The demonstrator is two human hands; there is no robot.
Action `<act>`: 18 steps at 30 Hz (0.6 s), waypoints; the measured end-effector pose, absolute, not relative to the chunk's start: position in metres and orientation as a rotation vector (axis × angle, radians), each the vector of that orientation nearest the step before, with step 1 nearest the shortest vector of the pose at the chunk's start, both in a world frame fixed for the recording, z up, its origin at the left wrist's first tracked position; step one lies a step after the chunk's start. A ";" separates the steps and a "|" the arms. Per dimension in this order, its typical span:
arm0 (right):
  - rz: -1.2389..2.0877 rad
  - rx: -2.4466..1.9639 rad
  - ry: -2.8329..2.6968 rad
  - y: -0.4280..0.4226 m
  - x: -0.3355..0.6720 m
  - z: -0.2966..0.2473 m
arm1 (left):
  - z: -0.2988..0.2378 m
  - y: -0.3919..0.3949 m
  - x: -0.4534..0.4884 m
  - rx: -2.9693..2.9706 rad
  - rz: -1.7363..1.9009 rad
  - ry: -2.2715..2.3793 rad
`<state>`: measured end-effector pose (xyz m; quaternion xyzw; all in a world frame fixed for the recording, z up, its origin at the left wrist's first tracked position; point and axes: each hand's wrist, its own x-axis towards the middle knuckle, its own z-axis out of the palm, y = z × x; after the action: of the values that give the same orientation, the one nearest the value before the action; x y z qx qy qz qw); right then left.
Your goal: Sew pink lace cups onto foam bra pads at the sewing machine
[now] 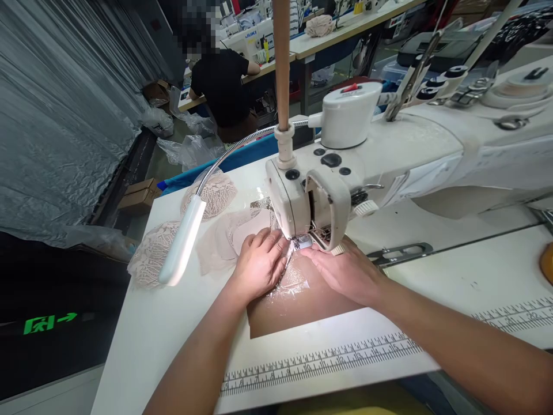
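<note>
Largest thing is the counter (159, 323), white, printed along its near edge with a measuring scale (328, 366); the sewing machine (389, 138) stands on it, its head directly above the hands' working spot; below lies a brown sheet (276, 317), glossy in its middle, its near corner bare.

The sheer pale fabric (250, 233) lies past the left fingers and out to their left; it reaches in toward the machine head, and its nearer edge runs to those fingers.

Right hand (349, 274) rests over the brown sheet, fingers stretched toward the presser foot (302, 242) and partly hidden by the machine head; cannot tell whether they pinch anything; left hand (261, 265) sits palm down opposite, fingers bent and close together at the fabric's edge; pressing or pinching, cannot tell.

Two lace pieces, one nearer (151, 256) and one farther (216, 199), lie left of the fabric, apart from both hands; a slim lamp (184, 242) hangs before them.
</note>
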<state>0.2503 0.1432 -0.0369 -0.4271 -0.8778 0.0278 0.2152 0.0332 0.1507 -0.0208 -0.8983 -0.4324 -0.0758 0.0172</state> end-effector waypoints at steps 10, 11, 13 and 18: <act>0.033 -1.175 -2.431 0.142 0.255 -0.036 | 0.012 0.119 0.040 -2.838 -0.094 -1.607; 0.031 -1.173 -2.439 0.142 0.255 -0.036 | 0.011 0.119 0.041 -2.846 -0.142 -1.592; 0.036 -1.171 -2.444 0.142 0.255 -0.037 | 0.007 0.120 0.044 -2.871 -0.237 -1.544; 0.091 -1.155 -2.422 0.142 0.255 -0.041 | -0.008 0.125 0.051 -2.944 -0.333 -1.458</act>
<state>0.2550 0.1417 -0.0405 -0.4191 -0.8786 0.0332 0.2264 0.0512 0.1247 -0.0085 -0.8887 -0.4400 -0.1005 -0.0802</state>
